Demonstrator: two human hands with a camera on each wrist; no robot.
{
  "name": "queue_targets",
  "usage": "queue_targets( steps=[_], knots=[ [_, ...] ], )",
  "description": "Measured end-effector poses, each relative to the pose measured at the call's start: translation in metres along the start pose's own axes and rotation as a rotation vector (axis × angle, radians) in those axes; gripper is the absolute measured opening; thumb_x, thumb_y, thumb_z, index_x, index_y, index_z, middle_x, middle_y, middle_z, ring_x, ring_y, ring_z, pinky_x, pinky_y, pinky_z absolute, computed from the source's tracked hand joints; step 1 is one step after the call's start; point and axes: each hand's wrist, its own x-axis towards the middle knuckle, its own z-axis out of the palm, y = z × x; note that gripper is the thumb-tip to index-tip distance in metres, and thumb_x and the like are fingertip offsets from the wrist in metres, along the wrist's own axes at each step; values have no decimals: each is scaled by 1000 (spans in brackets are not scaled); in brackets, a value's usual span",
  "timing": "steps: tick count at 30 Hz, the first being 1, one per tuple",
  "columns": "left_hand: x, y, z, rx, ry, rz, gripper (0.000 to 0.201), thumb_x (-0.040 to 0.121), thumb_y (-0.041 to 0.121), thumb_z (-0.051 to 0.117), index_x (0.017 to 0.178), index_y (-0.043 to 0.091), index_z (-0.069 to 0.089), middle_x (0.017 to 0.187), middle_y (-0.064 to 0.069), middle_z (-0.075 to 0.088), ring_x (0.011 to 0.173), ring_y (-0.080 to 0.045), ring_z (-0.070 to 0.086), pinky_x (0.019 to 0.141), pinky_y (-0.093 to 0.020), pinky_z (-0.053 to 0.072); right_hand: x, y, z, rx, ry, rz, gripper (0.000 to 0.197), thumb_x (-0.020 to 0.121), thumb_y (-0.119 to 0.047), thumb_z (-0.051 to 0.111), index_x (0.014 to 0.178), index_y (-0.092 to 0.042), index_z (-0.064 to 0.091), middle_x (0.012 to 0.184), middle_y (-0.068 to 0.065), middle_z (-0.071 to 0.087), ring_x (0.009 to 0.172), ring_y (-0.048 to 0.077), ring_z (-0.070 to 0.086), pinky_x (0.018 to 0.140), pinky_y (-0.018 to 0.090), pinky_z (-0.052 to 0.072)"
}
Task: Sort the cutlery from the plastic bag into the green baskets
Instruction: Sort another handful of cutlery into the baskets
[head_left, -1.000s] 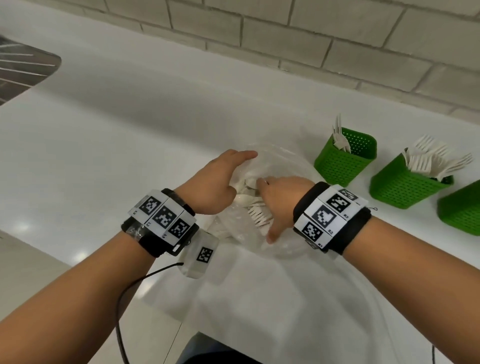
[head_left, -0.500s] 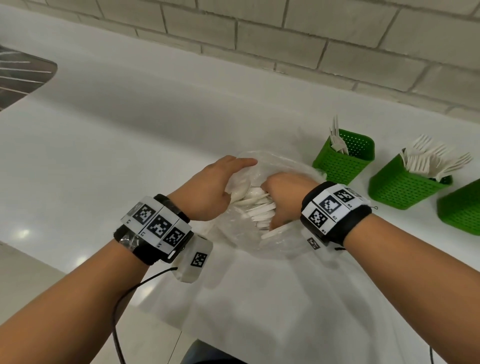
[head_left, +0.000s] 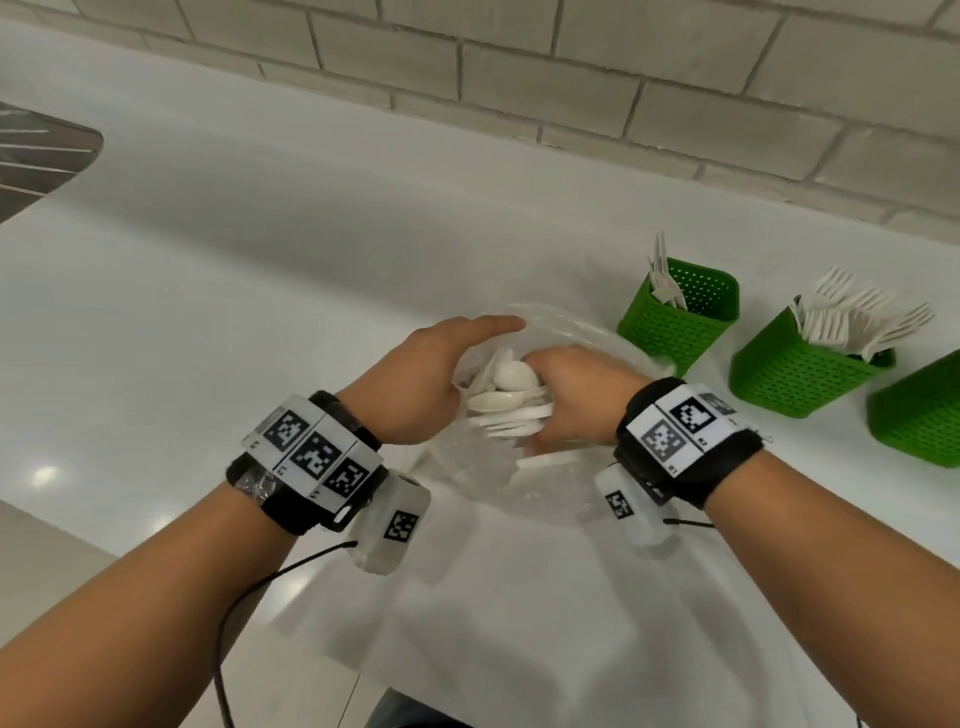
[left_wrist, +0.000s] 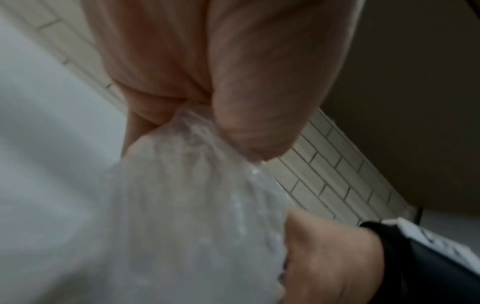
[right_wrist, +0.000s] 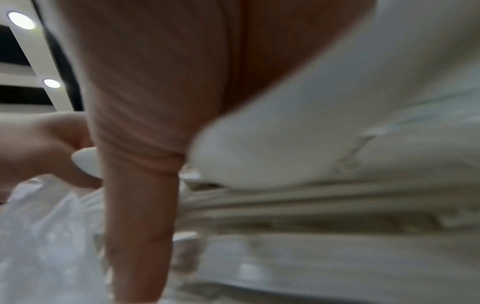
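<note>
The left hand (head_left: 415, 384) pinches the bag (head_left: 571, 483) mouth wide so the right hand (head_left: 571, 400) can clutch a cutlery bundle (head_left: 511, 410) inside.

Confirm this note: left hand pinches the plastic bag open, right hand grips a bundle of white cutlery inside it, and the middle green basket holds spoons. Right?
One error: the middle green basket holds forks, tines up, as the head view shows. The left hand does pinch the plastic bag, and the right hand grips the white cutlery.

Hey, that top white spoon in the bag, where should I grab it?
Probably by its handle, from the right. The top spoon lies bowl leftward toward the left hand, its handle running under the right hand, which already grips the cutlery bundle.
</note>
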Motion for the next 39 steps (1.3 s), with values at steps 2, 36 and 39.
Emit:
queue_targets(
  steps=[2, 36, 39],
  knots=[
    [3, 6, 2, -68, -12, 26, 85, 75, -15, 42, 144, 35, 42, 142, 4, 51, 133, -7, 43, 105, -13, 36, 5, -11, 9, 31, -13, -60, 51, 59, -32, 88, 99, -17, 59, 90, -3, 66, 80, 17, 63, 71, 32, 53],
    [20, 123, 36, -649, 70, 281, 81, 70, 31, 86, 138, 20, 43, 130, 11, 57, 120, -1, 55, 100, -24, 46, -104, 10, -29, 1021, 840, -194, 7, 83, -9, 73, 87, -9, 67, 74, 3, 67, 73, 14, 67, 68, 29, 54],
    [40, 156, 76, -737, 52, 280, 42, 72, 11, 85, 108, 14, 63, 96, 11, 70, 94, -2, 67, 83, -18, 51, -120, 28, -11, 800, 829, -118, 20, 84, -32, 60, 90, -13, 64, 85, 0, 65, 82, -6, 62, 70, 15, 50]
  ],
)
